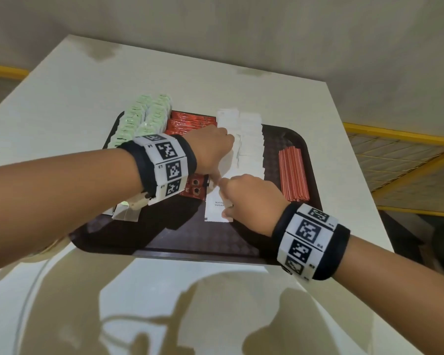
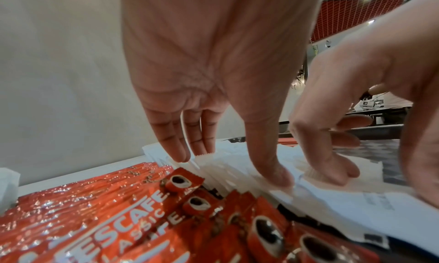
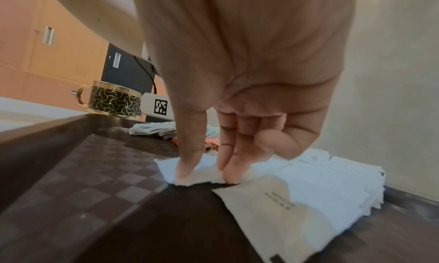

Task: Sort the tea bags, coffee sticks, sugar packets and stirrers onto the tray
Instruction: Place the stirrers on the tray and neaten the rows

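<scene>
A dark brown tray (image 1: 190, 239) (image 3: 71, 154) lies on the white table. On it, left to right, are green tea bags (image 1: 141, 119), red coffee sticks (image 1: 187, 121) (image 2: 118, 220), a row of white sugar packets (image 1: 249, 142) (image 2: 332, 201) (image 3: 308, 188) and a bundle of red stirrers (image 1: 292, 172). My left hand (image 1: 215, 155) (image 2: 230, 165) points straight fingers down at the sugar row's left edge, beside the coffee sticks. My right hand (image 1: 231, 198) (image 3: 207, 170) presses its thumb and two fingers on the nearest sugar packet; its outer fingers are curled.
A black-and-gold cup (image 3: 111, 100) stands just off the tray's near left corner, under my left arm. The white table (image 1: 164, 303) ends close behind the tray and to its right, where a yellow-framed mesh (image 1: 395, 155) runs below.
</scene>
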A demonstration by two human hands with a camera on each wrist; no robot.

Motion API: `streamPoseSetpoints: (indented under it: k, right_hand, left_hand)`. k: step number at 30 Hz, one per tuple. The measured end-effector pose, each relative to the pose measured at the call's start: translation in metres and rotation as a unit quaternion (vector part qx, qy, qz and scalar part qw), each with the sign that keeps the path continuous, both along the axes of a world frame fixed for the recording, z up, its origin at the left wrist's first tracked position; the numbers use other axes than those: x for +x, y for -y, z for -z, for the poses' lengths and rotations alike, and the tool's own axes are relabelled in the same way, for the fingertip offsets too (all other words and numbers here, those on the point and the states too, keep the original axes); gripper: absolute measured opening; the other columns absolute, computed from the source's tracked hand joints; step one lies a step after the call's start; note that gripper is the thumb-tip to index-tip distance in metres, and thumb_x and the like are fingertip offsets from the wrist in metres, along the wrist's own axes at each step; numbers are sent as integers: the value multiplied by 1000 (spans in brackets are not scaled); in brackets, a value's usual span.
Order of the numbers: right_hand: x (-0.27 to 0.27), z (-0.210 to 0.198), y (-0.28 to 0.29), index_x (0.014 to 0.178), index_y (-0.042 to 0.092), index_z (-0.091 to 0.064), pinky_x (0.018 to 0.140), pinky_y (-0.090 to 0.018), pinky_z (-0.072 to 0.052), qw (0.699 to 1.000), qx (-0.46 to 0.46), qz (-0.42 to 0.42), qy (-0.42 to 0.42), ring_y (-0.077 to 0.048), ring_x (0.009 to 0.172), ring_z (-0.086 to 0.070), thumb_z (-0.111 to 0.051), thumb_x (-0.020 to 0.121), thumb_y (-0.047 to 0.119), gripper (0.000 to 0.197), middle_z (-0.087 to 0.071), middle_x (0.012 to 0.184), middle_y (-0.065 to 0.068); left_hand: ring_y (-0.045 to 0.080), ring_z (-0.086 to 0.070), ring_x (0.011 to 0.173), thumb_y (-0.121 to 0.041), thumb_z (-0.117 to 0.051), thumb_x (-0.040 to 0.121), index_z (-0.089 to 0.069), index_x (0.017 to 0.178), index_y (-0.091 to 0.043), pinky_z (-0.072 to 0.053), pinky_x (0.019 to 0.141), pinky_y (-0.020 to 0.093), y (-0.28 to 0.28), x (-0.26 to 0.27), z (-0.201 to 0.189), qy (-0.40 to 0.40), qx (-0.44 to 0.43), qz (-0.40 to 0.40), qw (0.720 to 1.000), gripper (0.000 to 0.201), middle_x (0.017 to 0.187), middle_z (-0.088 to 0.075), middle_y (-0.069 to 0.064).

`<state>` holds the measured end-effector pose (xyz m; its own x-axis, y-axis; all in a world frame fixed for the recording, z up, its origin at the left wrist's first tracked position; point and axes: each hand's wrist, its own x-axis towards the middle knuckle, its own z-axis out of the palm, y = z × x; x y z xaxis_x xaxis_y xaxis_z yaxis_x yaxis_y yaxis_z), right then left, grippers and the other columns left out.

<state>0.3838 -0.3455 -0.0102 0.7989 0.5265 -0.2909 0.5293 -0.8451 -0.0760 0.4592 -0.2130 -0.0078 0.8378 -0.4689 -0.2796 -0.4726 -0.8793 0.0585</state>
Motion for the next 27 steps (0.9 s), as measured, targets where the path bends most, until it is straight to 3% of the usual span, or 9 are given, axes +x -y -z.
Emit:
streamPoseSetpoints:
  k: [7,10,13,16,19,27]
  right_hand:
    - [8,-4,-4,117,13,-53,72,-36,-46,999,1,21,-29,-27,96,-59,-68,88,36,40,-61,103,-7]
    - [21,-16,16,99,12,-58,74,-36,-51,992,56,107,-47,-25,85,-60,-69,85,37,30,-61,97,-6]
    - [35,-14,47,84,8,-60,69,-33,-52,965,123,230,-26,-25,75,-64,-65,88,16,10,-64,82,-7]
    - [39,-6,62,88,8,-66,82,-40,-57,931,169,321,-46,-27,83,-68,-58,91,5,9,-68,89,-10]
    - [47,1,60,90,6,-69,88,-42,-56,902,220,366,-69,-30,91,-69,-57,91,2,13,-69,95,-14]
    - [58,11,49,97,-5,-67,82,-46,-58,893,249,369,-67,-33,87,-69,-54,87,-3,17,-69,95,-18]
  left_hand:
    - [26,-53,108,-43,-77,76,-48,129,-8,-47,91,36,-2,2,-2,-4,-14,-1,1000,70,122,-53,10]
    - [27,-51,112,-47,-75,78,-47,130,-8,-43,91,35,-3,1,-6,7,-36,-1,999,71,123,-53,10]
    - [29,-52,111,-41,-66,88,-52,126,-6,-45,92,39,-3,1,-11,23,-61,1,998,54,121,-55,11]
    - [30,-56,107,-24,-55,94,-61,120,-7,-47,88,39,4,3,-12,27,-61,14,998,32,118,-60,12]
    - [29,-54,113,-13,-50,96,-62,127,-11,-46,89,35,14,5,-8,16,-58,16,998,33,123,-60,11]
    - [26,-52,121,-2,-46,95,-59,131,-13,-43,98,35,22,3,-1,-8,-94,6,996,40,132,-58,9]
